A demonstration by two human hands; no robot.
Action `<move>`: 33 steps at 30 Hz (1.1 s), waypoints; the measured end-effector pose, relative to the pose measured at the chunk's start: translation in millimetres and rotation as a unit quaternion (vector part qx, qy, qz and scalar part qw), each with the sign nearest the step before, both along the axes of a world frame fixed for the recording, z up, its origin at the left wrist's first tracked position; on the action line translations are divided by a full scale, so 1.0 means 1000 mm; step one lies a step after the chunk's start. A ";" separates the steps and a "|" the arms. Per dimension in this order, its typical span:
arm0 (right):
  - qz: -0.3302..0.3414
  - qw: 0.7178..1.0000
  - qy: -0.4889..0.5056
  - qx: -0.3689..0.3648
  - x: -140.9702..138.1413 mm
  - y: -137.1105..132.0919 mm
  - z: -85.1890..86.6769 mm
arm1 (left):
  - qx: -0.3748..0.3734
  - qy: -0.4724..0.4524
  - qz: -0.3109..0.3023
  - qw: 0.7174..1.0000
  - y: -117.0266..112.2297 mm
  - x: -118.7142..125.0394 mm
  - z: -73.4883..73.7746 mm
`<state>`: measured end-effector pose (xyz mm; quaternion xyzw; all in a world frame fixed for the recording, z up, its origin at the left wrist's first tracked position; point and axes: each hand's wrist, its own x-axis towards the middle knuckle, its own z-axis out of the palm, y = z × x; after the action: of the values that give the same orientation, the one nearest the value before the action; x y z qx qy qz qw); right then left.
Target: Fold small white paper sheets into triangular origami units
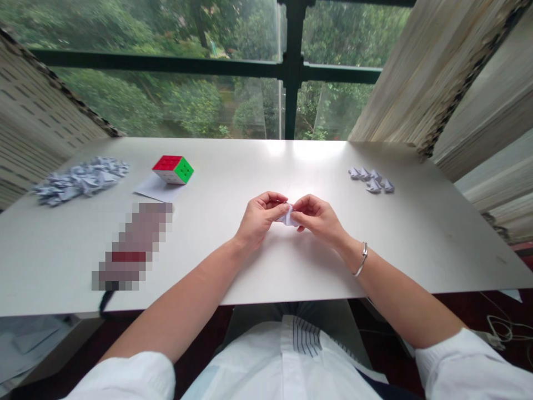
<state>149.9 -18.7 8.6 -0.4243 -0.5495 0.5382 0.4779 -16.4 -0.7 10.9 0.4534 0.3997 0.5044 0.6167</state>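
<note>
Between my two hands, just above the white table, is a small piece of folded white paper point(288, 215). My left hand point(261, 218) pinches its left side between thumb and fingers. The right side is pinched by my right hand point(318, 218), which wears a silver bracelet at the wrist. Fingertips cover part of the paper, so its full shape is hidden. On the table to the right sits a small group of folded paper pieces point(373, 180). A larger heap of folded paper pieces point(83, 180) lies at the far left.
A puzzle cube point(174, 169) with red and green faces stands on a white paper sheet point(152, 189) at the left. Nearer lies a pixelated object point(135, 244) with a dark strap. Behind the table point(233, 161) are a window and curtains point(400, 72).
</note>
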 end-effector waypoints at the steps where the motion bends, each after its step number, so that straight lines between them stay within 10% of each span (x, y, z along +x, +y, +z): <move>1: -0.002 1.000 0.004 -0.011 0.000 0.000 0.000 | 0.004 0.000 0.005 1.000 0.000 0.000 0.000; 33: 0.015 0.993 0.027 -0.116 0.012 0.002 0.008 | 0.014 -0.026 0.031 0.999 0.005 -0.003 0.001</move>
<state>161.6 -16.4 16.5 -0.4543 -0.4763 0.6167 0.4318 -19.3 4.0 11.8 0.4360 0.3902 0.5406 0.6044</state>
